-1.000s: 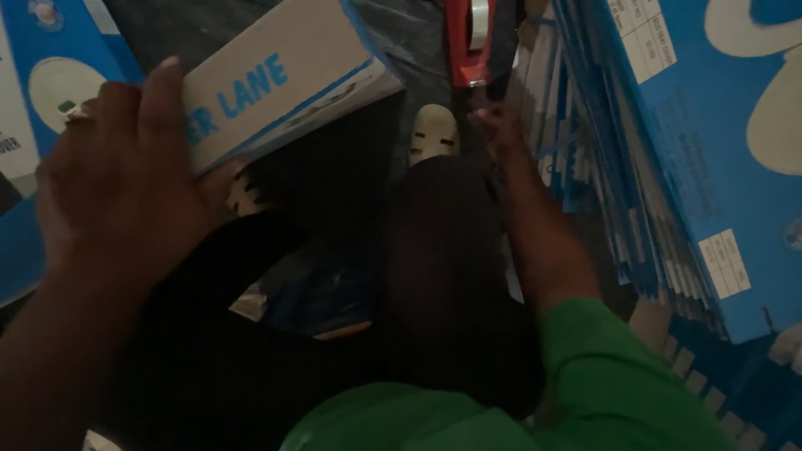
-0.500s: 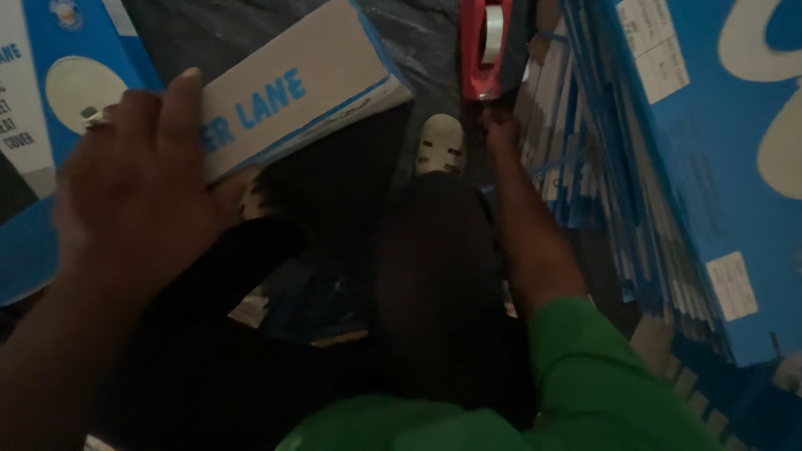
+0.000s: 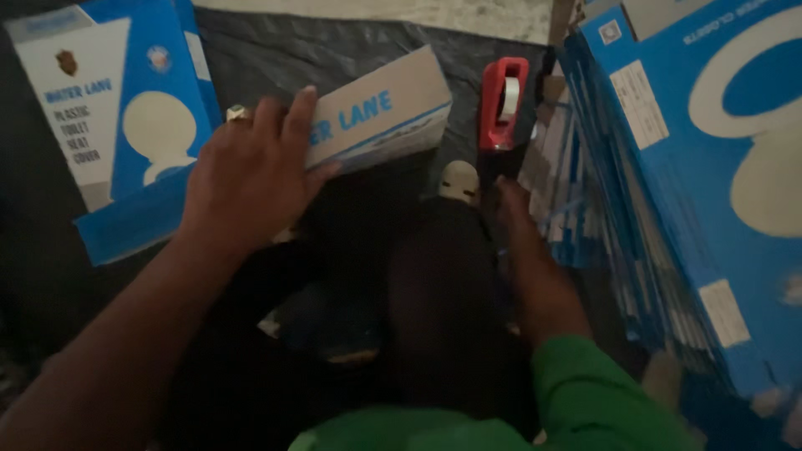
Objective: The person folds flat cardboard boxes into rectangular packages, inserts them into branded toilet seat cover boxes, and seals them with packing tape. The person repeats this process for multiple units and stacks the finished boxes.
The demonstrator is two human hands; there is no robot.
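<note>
Left hand (image 3: 251, 171) lies flat, fingers spread, on the near end of a folded cardboard box (image 3: 380, 113); palm presses the brown face with blue lettering, no curl around it. A ring shows on one finger. Box sits tilted on a dark plastic sheet (image 3: 276, 50) spread over the floor, its far end pointing toward the red tape dispenser (image 3: 501, 100).

Right hand (image 3: 511, 205) reaches forward beside the person's dark-clad knee (image 3: 443, 309), fingertips just below the base of the tape dispenser. Whether it touches the dispenser cannot be told: the spot is dark and blurred. Fingers look loosely extended, holding nothing that can be seen. Green sleeve (image 3: 601, 392) covers the forearm's near part.

Tape dispenser stands on end, white roll visible inside the red frame, between the cardboard box and a stack of flattened blue cartons (image 3: 668, 167) at right. Stack leans edge-on, many layers, white oval picture on the nearest face.

At left, one blue and white carton (image 3: 109, 108) lies flat on the sheet, apart from the left hand. A pale shoe tip (image 3: 459, 179) shows just beyond the knee.
</note>
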